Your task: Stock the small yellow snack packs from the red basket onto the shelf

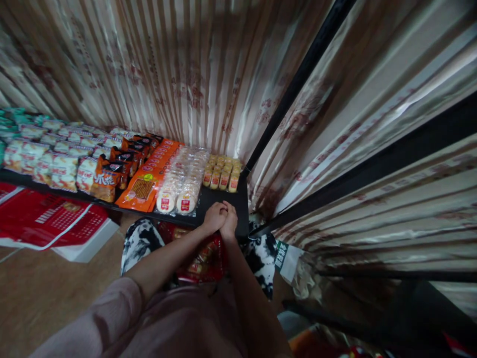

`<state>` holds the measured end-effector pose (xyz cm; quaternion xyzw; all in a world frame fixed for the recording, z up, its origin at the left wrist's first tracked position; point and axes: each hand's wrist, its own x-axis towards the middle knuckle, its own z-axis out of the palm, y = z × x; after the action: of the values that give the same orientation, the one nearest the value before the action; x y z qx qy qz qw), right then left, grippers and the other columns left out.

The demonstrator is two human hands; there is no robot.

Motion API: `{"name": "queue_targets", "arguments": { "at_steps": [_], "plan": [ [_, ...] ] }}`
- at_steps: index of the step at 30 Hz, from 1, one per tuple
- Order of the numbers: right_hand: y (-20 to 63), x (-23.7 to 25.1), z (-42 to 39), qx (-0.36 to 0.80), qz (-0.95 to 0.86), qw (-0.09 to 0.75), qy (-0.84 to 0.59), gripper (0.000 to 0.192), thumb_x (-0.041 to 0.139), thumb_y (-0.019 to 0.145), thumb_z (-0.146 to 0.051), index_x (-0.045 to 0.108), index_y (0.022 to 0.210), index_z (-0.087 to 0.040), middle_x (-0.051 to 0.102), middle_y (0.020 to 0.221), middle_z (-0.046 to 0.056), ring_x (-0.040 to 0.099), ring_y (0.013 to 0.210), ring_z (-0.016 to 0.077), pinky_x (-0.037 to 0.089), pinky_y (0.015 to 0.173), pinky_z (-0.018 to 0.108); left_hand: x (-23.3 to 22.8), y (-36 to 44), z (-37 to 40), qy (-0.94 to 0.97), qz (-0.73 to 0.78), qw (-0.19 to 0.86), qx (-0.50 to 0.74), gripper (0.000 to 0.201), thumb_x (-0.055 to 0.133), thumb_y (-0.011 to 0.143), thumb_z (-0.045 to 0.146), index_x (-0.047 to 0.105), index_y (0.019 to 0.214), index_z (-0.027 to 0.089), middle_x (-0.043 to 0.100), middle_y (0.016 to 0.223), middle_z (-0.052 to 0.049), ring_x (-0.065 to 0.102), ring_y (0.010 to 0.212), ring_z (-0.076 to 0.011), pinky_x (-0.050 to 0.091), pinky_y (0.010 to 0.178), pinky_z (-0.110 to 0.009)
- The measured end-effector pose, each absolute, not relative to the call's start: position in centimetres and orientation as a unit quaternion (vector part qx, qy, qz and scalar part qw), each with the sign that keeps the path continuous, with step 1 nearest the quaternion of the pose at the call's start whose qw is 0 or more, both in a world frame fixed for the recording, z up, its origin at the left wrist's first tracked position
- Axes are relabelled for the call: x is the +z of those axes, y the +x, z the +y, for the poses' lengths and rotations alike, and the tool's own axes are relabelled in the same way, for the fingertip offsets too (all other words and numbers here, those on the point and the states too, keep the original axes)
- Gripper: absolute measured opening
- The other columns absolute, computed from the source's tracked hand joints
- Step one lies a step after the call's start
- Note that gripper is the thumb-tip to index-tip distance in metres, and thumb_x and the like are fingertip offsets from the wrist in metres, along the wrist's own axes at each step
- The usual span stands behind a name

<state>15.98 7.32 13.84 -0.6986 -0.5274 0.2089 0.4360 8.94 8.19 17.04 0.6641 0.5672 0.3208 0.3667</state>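
My left hand point(214, 218) and my right hand point(229, 224) rest against each other above the front edge of a black shelf point(238, 203). Their fingers are folded together, and nothing shows between them. Just beyond stand rows of small yellow packaged snacks point(222, 175). To their left lie clear-wrapped round white crackers point(186, 200) with red labels. Beside these are flat orange snack bags point(139, 186). Under my forearms, a red package point(219, 256) with wrapped snacks inside sits on my lap, partly hidden.
Orange-and-black bags point(106, 181), white snack packs point(65, 169) and green packs point(22, 117) line the shelf leftward. A red bag point(59, 219) and a white box point(89, 243) stand below. Pleated curtain point(186, 74) hangs behind; black poles point(298, 74) slant on the right.
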Motion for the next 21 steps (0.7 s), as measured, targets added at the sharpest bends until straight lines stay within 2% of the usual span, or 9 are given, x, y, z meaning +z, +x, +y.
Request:
{"name": "queue_targets", "arguments": {
  "at_steps": [13,18,21],
  "plan": [
    [12.6,11.6,1.0,0.179,-0.628,0.468,-0.595,0.034,0.037,0.082,-0.016,0.060,0.107,-0.013,0.061,0.104,0.011,0.054,0.100,0.0179,0.042,0.091,0.033,15.4,4.2,1.3,0.709,0.560,0.277,0.327,0.020,0.041,0.077,0.010,0.059,0.080,0.016,0.051,0.086,-0.005,0.051,0.086,-0.0155,0.043,0.085,-0.026],
    [12.8,9.4,-1.4,0.180,-0.696,0.433,-0.544,0.036,0.038,0.082,-0.015,0.058,0.111,-0.015,0.061,0.107,0.010,0.053,0.104,0.0180,0.041,0.093,0.035,12.9,2.6,-1.3,0.739,0.527,0.247,0.339,0.021,0.040,0.082,0.017,0.060,0.087,0.016,0.050,0.091,-0.007,0.050,0.086,-0.0156,0.044,0.083,-0.028],
    [12.9,7.5,-2.6,0.200,-0.721,0.378,-0.545,0.034,0.040,0.081,-0.014,0.058,0.109,-0.013,0.061,0.109,0.012,0.051,0.106,0.0192,0.039,0.096,0.035,10.6,1.7,-2.5,0.751,0.534,0.258,0.291,0.021,0.040,0.082,0.018,0.061,0.088,0.015,0.053,0.090,-0.008,0.052,0.086,-0.0166,0.046,0.081,-0.030]
  ]
}}
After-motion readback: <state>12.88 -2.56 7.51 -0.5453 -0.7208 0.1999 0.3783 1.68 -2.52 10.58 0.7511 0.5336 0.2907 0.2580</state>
